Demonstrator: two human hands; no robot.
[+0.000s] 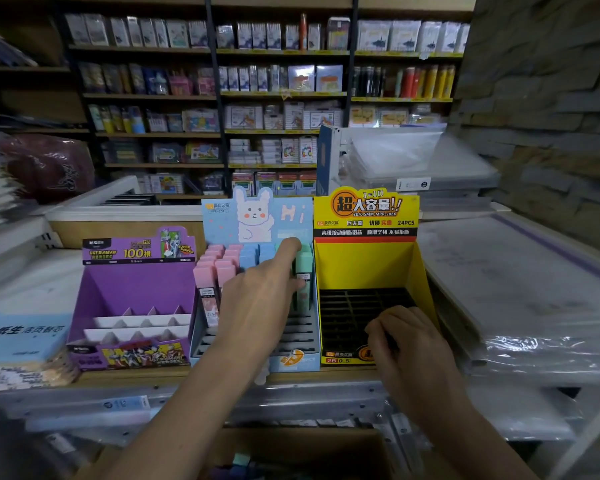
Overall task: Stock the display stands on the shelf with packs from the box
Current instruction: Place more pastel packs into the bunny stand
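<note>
Stands of printed card sit side by side at the shelf's front edge: a purple display stand (132,289) on the left with bare white dividers, a blue rabbit display stand (257,216) in the middle, and a yellow display stand (364,268) on the right, whose black slotted grid (354,306) holds no packs. The blue stand's back rows hold upright pink packs (215,268), blue packs (257,254) and, at the right, mint-green packs (303,275); its front slots are bare. The left hand (260,296) reaches into this stand, index finger stretched straight to the top of the mint-green packs and thumb lying against the side of one; the other fingers are hidden, so I cannot tell whether it pinches the pack. The right hand (409,344) rests knuckles up on the front of the black grid, fingers curled together; whether they hold anything cannot be told. Below the shelf, between the forearms, stands an open cardboard box (343,448), its contents blurred.
</note>
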